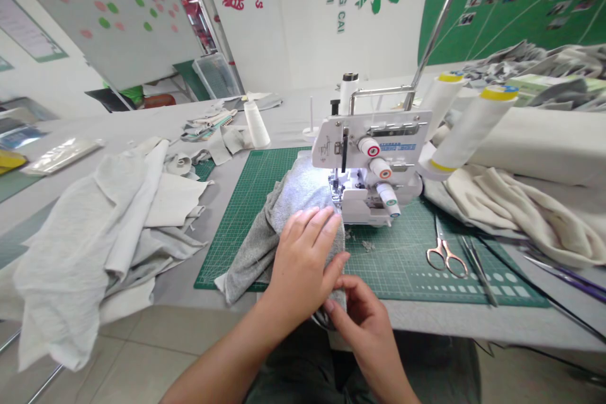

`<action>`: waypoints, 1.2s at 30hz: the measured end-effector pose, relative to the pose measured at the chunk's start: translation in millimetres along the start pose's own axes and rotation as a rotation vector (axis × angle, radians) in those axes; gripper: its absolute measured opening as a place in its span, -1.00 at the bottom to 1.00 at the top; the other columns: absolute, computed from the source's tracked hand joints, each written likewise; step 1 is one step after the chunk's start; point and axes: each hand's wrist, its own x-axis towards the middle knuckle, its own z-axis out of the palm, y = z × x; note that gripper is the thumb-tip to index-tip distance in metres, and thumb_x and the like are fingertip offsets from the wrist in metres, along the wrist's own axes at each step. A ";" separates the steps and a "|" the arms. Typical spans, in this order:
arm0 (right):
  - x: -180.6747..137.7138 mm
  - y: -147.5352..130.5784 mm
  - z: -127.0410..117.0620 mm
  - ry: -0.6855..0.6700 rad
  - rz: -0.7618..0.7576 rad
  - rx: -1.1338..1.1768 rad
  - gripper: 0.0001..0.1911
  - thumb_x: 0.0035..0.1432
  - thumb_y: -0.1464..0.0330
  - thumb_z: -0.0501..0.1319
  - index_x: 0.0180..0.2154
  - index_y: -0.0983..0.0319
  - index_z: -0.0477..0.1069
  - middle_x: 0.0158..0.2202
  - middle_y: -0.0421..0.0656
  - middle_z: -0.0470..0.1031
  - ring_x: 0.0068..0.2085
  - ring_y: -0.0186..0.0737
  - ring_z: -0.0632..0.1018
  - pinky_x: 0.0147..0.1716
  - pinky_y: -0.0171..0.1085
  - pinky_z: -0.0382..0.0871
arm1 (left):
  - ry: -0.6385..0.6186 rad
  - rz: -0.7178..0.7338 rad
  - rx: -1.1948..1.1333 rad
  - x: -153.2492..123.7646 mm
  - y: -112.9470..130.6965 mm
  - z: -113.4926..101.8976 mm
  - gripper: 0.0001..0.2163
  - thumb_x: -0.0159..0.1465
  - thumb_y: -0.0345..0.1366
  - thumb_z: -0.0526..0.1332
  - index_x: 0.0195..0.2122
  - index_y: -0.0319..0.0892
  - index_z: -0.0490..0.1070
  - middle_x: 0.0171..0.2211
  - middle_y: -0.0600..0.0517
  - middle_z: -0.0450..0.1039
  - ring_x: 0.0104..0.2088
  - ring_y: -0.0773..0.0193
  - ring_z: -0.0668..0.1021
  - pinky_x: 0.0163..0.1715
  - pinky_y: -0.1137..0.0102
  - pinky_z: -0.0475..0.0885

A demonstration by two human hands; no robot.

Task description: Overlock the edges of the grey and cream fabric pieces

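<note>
A white overlock sewing machine point(350, 139) stands on a green cutting mat point(402, 265), its lamp lighting the needle area. Grey knit fabric point(303, 183) runs under its presser foot and spreads to the left over the mat. My left hand point(307, 249) lies flat on this fabric just in front of the foot, fingers stretched toward the machine. Closer to me, my right hand point(362, 309) pinches the fabric's near edge between thumb and fingers at the table's front. Part of the fabric is hidden under my hands.
Scissors point(445, 252) and tweezers point(479, 268) lie on the mat at right. Cream fabric point(516, 202) and thread cones point(473, 126) are beyond them. Pale fabric pieces point(89, 221) hang over the table edge at left. A white thread cone point(256, 123) stands behind the mat.
</note>
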 end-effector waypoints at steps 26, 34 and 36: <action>18.3 1.1 1.2 0.089 0.143 0.275 -0.69 -0.04 0.19 0.46 -0.30 0.19 0.48 -0.42 -0.25 0.34 -0.42 -0.33 0.33 -0.44 -0.38 0.23 | 0.020 -0.584 -0.253 -39.3 -53.4 -1.9 -0.77 0.21 -0.12 0.30 -0.24 -0.16 0.40 -0.31 0.04 0.48 -0.28 0.16 0.54 -0.26 0.32 0.42; 20.9 7.1 7.7 0.016 0.072 0.207 -0.81 0.05 0.26 0.39 -0.33 0.18 0.45 -0.47 -0.29 0.27 -0.47 -0.37 0.25 -0.50 -0.41 0.15 | 0.204 -0.524 -0.160 -26.7 -70.7 -35.1 -0.80 0.31 -0.27 0.08 -0.46 -0.14 0.28 -0.51 0.14 0.28 -0.44 0.32 0.38 -0.38 0.44 0.28; 20.0 4.9 10.0 0.020 0.039 0.134 -0.85 0.08 0.28 0.36 -0.34 0.18 0.46 -0.48 -0.29 0.26 -0.48 -0.37 0.26 -0.51 -0.40 0.15 | 0.252 -0.502 -0.116 -17.1 -80.8 -42.1 -0.82 0.29 -0.29 0.09 -0.47 -0.14 0.29 -0.50 0.13 0.29 -0.43 0.31 0.39 -0.36 0.43 0.28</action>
